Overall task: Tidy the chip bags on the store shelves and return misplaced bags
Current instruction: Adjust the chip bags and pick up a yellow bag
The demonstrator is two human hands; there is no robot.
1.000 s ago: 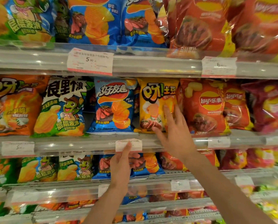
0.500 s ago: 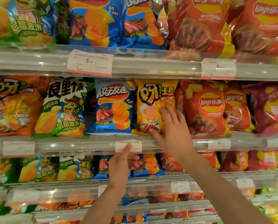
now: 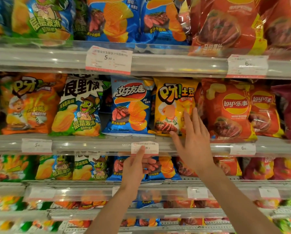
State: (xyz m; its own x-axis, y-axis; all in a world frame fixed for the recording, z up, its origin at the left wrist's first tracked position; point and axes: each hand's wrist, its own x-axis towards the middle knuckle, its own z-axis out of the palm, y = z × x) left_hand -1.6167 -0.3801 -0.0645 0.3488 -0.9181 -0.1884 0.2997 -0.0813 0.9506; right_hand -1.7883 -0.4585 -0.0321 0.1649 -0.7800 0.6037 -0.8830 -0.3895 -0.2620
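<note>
The right hand [image 3: 194,146] lay with fingers straight and spread on the lower right of the yellow bag [image 3: 172,102], standing on the middle shelf between blue and red bags. The left hand [image 3: 135,168] pressed one straight finger to the price tag [image 3: 151,146], its other fingers curled. Judged misplaced, the bag next needed a full grip to lift out.

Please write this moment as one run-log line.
right hand: open, fingers on yellow chip bag | left hand: touches white price tag | shelf: middle
</note>
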